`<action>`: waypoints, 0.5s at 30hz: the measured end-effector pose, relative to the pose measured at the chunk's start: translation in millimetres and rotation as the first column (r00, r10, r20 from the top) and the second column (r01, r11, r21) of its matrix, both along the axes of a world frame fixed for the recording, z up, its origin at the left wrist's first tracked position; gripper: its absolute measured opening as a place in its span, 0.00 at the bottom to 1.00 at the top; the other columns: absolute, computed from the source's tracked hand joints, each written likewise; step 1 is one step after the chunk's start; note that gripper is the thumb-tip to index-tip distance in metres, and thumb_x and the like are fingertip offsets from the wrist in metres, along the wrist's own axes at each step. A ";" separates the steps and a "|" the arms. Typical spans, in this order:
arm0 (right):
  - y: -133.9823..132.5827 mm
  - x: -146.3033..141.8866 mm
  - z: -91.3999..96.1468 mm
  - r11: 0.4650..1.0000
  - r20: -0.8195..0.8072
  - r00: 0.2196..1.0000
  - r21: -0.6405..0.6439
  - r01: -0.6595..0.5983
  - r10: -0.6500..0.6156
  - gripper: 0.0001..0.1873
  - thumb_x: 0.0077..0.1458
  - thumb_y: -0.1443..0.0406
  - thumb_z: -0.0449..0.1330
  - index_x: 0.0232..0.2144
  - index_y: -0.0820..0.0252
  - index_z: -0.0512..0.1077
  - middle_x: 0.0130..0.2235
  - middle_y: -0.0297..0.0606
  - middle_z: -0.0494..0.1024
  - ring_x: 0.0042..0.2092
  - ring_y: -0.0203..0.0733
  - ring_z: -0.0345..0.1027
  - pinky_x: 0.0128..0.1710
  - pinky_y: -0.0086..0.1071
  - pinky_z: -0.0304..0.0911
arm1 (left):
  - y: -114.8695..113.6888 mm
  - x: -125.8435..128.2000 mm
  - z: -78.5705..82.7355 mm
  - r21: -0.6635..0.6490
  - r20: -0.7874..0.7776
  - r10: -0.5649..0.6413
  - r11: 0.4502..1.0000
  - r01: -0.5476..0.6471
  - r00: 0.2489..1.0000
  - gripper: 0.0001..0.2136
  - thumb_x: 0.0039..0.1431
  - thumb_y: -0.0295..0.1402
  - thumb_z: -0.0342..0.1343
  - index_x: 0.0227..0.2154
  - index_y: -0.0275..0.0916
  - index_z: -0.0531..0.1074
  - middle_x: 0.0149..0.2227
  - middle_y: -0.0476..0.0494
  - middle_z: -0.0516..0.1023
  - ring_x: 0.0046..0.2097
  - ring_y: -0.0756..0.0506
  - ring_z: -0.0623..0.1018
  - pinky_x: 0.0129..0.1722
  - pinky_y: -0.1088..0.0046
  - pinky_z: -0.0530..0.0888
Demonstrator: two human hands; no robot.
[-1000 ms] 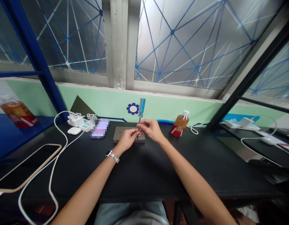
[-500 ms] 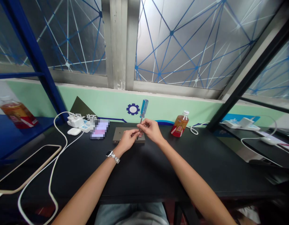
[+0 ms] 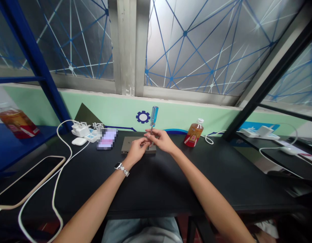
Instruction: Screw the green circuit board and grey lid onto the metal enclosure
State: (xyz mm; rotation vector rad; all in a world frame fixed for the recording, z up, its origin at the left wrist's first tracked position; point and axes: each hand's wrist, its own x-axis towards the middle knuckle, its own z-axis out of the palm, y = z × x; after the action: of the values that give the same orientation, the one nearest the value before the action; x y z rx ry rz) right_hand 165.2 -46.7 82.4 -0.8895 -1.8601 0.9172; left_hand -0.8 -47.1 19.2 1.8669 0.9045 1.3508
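- Black desk (image 3: 156, 189), near edge at 6 o'clock; clock centred on brown box (image 3: 127, 145). Tan-edged device (image 3: 26, 182) at 8, near side.
- Box lies flat. Judged partway: blue screwdriver (image 3: 154, 115) set near-upright over its 3 o'clock side, handle toward 12; tool not yet put down.
- Left hand (image 3: 137, 149) from 7 o'clock: thumb and fingers drawn together, low by the shaft.
- Right hand (image 3: 163, 141) from 4: thumb and fingers pinched round shaft below handle, close against left.
- Fingers hide the tip: can't tell if left grips the shaft, or what's left to turn.
- Bottle (image 3: 193, 134) at 3, well apart; pixelated phone (image 3: 107, 139) at 9.
- Green wall (image 3: 112, 116) far, 12.
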 end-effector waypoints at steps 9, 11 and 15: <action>6.7 5.6 -2.5 0.999 -0.079 0.997 -0.032 0.019 -0.021 0.18 0.53 0.54 0.66 0.36 0.64 0.78 0.35 0.42 0.82 0.32 0.39 0.73 0.33 0.31 0.70 | -4.9 5.5 3.0 0.031 0.004 0.094 0.995 -0.094 0.996 0.12 0.59 0.41 0.61 0.41 0.38 0.75 0.39 0.41 0.82 0.40 0.44 0.81 0.43 0.69 0.75; 8.6 4.1 -4.2 0.997 -0.069 0.994 0.009 0.082 -0.082 0.17 0.52 0.53 0.67 0.30 0.63 0.77 0.31 0.39 0.80 0.30 0.38 0.72 0.30 0.30 0.67 | -3.8 8.4 1.1 0.023 0.029 0.141 0.990 -0.141 0.990 0.13 0.56 0.41 0.64 0.37 0.38 0.74 0.35 0.43 0.81 0.36 0.46 0.80 0.40 0.71 0.75; 11.3 -0.7 -6.0 0.966 -0.074 0.971 0.108 0.234 -0.227 0.20 0.49 0.52 0.69 0.22 0.60 0.69 0.22 0.32 0.72 0.24 0.35 0.64 0.25 0.28 0.60 | -2.0 9.8 0.0 -0.009 0.025 0.167 0.986 -0.167 0.986 0.10 0.57 0.40 0.63 0.31 0.37 0.75 0.31 0.44 0.81 0.33 0.46 0.78 0.36 0.71 0.74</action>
State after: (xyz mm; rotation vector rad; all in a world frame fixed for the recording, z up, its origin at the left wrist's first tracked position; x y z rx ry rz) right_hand 164.5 -35.5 76.4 -0.9722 -1.6974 0.6786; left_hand 9.0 -49.1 19.3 1.7969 1.0714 1.4658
